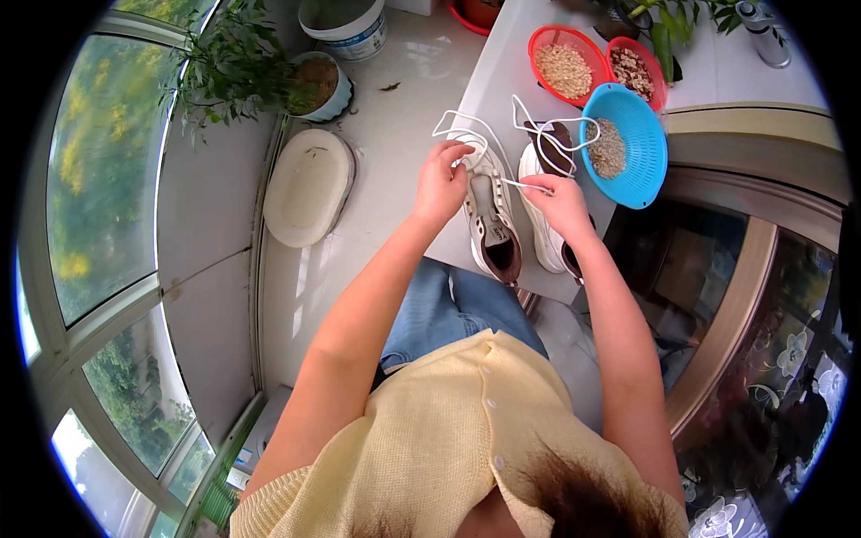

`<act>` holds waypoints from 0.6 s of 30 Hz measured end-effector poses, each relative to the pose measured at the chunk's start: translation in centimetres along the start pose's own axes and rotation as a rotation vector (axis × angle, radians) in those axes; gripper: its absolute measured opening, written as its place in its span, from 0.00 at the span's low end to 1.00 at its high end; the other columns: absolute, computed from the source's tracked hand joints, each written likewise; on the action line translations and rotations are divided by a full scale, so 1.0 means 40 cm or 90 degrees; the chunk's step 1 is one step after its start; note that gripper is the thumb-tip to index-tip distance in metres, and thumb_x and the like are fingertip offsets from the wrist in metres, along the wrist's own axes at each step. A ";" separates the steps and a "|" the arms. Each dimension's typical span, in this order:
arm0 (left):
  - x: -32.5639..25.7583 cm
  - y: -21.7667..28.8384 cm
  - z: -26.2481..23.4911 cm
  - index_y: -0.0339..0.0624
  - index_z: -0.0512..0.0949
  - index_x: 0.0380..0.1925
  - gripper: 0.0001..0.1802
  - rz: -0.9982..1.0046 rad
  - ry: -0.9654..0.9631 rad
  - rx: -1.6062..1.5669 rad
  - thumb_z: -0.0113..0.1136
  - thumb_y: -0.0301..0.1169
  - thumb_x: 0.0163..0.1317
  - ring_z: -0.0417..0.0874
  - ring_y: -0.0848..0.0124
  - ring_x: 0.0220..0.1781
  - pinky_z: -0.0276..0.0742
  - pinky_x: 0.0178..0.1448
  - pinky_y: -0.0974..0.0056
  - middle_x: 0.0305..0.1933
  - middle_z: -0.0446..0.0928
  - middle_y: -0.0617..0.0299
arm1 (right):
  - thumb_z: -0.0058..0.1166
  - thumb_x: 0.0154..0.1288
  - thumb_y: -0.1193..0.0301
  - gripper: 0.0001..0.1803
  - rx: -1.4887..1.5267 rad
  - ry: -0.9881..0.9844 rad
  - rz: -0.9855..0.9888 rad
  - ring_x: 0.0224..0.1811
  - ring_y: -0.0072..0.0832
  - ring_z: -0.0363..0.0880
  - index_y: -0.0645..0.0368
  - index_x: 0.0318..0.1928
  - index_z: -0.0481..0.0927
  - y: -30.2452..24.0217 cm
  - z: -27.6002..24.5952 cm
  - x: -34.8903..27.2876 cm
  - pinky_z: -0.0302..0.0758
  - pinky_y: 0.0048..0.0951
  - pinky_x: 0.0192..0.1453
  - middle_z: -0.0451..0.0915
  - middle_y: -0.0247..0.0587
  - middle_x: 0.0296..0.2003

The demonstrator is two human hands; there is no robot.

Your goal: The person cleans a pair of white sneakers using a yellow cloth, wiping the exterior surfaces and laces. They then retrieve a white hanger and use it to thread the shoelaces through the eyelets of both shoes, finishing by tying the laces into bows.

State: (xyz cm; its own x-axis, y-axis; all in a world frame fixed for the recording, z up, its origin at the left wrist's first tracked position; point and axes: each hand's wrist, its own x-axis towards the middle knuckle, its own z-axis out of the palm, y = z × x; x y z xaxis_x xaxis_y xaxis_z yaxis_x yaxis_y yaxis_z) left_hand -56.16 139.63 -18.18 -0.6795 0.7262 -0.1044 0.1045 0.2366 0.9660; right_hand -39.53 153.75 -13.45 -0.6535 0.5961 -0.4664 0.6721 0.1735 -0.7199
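A white sneaker [484, 202] lies on a white ledge, its dark-lined heel opening towards me. Close against its left side is my left hand [442, 182], fingers curled together at the laced part; what they pinch is too small to make out. From the eyelets a white shoelace [513, 183] runs taut to my right hand [560, 204], which pinches it between thumb and finger. Under and beside that hand sits a second white sneaker [538, 220] with a dark brown tongue, its loose laces looping over the top.
Right of the shoes stand a blue basket [647, 148] of pale grains and two red baskets holding a pale food [563, 72] and dark pieces [631, 73]. A potted plant [321, 87], white bucket [343, 27] and oval basin [309, 186] stand left, near windows [103, 170].
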 end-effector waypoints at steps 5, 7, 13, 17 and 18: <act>-0.036 -0.009 0.010 0.41 0.83 0.39 0.10 0.040 0.054 0.209 0.59 0.21 0.57 0.81 0.63 0.40 0.79 0.41 0.63 0.45 0.78 0.56 | 0.60 0.63 0.69 0.13 -0.080 -0.039 -0.054 0.41 0.33 0.84 0.61 0.46 0.85 -0.014 0.011 0.019 0.77 0.31 0.46 0.86 0.45 0.40; -0.049 -0.017 0.025 0.42 0.84 0.37 0.08 0.042 0.070 0.237 0.61 0.24 0.56 0.80 0.63 0.37 0.78 0.40 0.62 0.43 0.78 0.56 | 0.59 0.62 0.67 0.13 -0.061 -0.005 -0.137 0.40 0.40 0.84 0.59 0.44 0.85 -0.004 0.026 0.036 0.78 0.36 0.45 0.85 0.47 0.38; -0.057 -0.021 0.046 0.42 0.84 0.34 0.06 -0.038 0.103 0.246 0.65 0.28 0.55 0.80 0.61 0.39 0.77 0.43 0.60 0.42 0.77 0.57 | 0.57 0.64 0.61 0.10 -0.282 0.011 -0.213 0.38 0.41 0.82 0.49 0.41 0.86 -0.034 0.032 0.073 0.78 0.41 0.40 0.83 0.40 0.34; -0.053 -0.004 0.047 0.40 0.83 0.33 0.07 -0.096 0.098 0.214 0.65 0.29 0.55 0.79 0.59 0.44 0.77 0.47 0.58 0.44 0.76 0.57 | 0.58 0.64 0.60 0.09 -0.330 0.034 -0.226 0.35 0.38 0.83 0.47 0.39 0.86 -0.048 0.038 0.091 0.76 0.39 0.37 0.83 0.38 0.32; -0.054 -0.005 0.049 0.40 0.83 0.33 0.07 -0.098 0.105 0.210 0.65 0.29 0.55 0.80 0.59 0.43 0.77 0.46 0.59 0.44 0.76 0.57 | 0.57 0.64 0.60 0.08 -0.313 0.045 -0.207 0.34 0.39 0.83 0.46 0.39 0.85 -0.047 0.038 0.093 0.76 0.40 0.36 0.83 0.39 0.30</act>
State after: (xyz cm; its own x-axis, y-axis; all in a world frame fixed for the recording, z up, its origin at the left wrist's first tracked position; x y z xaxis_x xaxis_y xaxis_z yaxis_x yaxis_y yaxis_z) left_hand -53.30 139.28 -18.60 -0.8101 0.5591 -0.1767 0.2018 0.5488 0.8112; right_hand -43.76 154.43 -14.60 -0.8398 0.4988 -0.2145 0.5343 0.6888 -0.4899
